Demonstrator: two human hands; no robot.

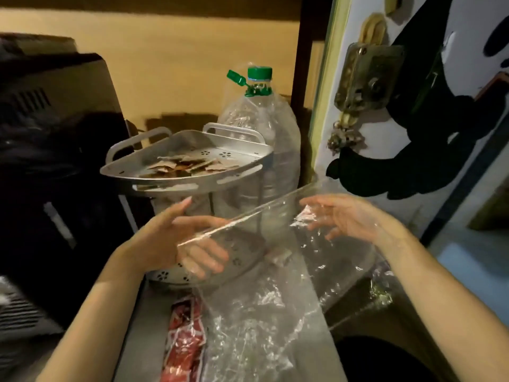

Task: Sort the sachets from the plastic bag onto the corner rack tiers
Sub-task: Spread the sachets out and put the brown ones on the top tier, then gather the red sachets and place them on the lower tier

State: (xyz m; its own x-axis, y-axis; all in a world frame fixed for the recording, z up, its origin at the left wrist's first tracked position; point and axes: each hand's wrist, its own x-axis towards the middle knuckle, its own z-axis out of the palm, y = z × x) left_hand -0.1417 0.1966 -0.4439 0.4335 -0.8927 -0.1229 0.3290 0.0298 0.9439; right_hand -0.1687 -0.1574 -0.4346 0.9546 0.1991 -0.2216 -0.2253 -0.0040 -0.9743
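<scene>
Sachets: brown ones (183, 165) piled loose on the top tier (154, 176) of the silver corner rack (192, 186), roughly centre of the tray. Red sachets (183, 346) lie in a strip on the tabletop (143, 326) near the bottom edge of view, just left of and partly under the clear plastic bag (256, 312). One small pale sachet (279, 257) seems to sit on the lower tier (242, 252), seen through the plastic, blurry, can't be sure.

Plastic bag is held up in front of the rack, mouth stretched between both hands, rest of it draping down onto the tabletop. Left hand (179, 235) is at the bag's left edge, fingers (201, 264) spread and only slightly bent, lower fingers look to be behind the film; whether it actually pinches the plastic, cannot tell. Right hand (341, 216) is at the right side of the bag's mouth, fingers apart and loosely extended toward the left, film over or against them; grip unclear too.

Rack stands on the tabletop, two perforated tiers with flower-shaped holes, handles at the back of the top tier. Large clear water bottle (264, 133) with green cap stands just behind right of the rack, touching or nearly. Dark appliance (55, 133) to the left. Door with a brass lock (366, 78) on the right.
</scene>
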